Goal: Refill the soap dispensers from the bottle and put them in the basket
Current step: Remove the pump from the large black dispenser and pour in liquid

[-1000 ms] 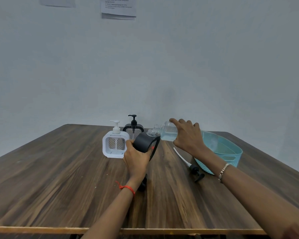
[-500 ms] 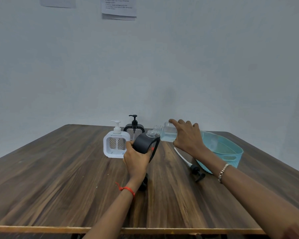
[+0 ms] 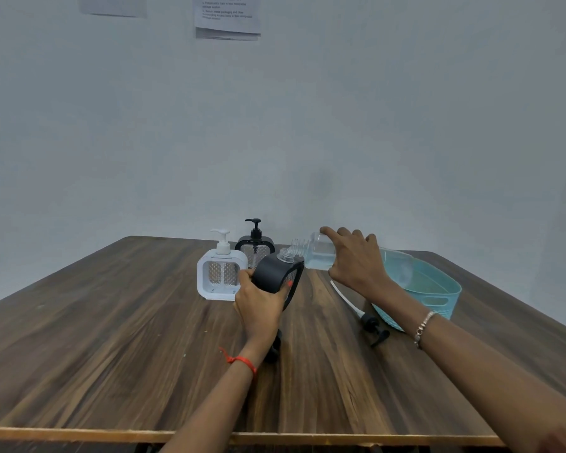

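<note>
Light soft, even, rather dim; cool grey-blue cast over wall point(image 3: 406, 125). Shadows weak: faint smudge on wall above far table point(image 3: 111, 354) edge, objects cast barely any on wood. Clear bottle point(image 3: 319, 253) pale, low contrast against wall. Wide-angle bowing toward frame edges; near right corner blurred. Print on sheet point(image 3: 227, 14) too soft to read.

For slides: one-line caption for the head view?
Left hand holds an uncapped black soap dispenser tilted; right hand holds a clear plastic bottle tipped toward its neck.
</note>
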### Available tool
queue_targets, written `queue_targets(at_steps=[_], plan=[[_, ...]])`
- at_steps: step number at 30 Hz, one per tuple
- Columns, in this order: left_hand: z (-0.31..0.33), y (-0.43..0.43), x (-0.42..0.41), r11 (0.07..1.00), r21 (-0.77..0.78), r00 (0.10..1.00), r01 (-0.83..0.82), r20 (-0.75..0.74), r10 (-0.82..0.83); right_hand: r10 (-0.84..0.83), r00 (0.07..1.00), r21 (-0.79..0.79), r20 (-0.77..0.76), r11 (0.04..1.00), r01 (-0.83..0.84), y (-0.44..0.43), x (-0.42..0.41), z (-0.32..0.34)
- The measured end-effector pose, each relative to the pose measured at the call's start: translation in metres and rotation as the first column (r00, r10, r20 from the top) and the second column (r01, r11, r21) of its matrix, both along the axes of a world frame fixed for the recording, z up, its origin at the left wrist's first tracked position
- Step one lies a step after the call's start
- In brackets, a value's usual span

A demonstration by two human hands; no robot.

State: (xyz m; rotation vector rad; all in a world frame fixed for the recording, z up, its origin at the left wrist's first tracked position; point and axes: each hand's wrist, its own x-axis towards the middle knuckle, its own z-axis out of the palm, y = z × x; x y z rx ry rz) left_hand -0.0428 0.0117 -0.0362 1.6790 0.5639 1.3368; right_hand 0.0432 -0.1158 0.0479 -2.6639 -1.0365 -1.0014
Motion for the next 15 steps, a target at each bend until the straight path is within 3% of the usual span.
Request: queue_targets(at_steps=[15], plan=[[-0.0001,0.0003,-0.0028,1.000,-0.020,1.000,-0.009,-0.008,0.009,0.011,1.000,0.002,0.019,1.000,-0.011,0.0019,-0.0018,0.0005]])
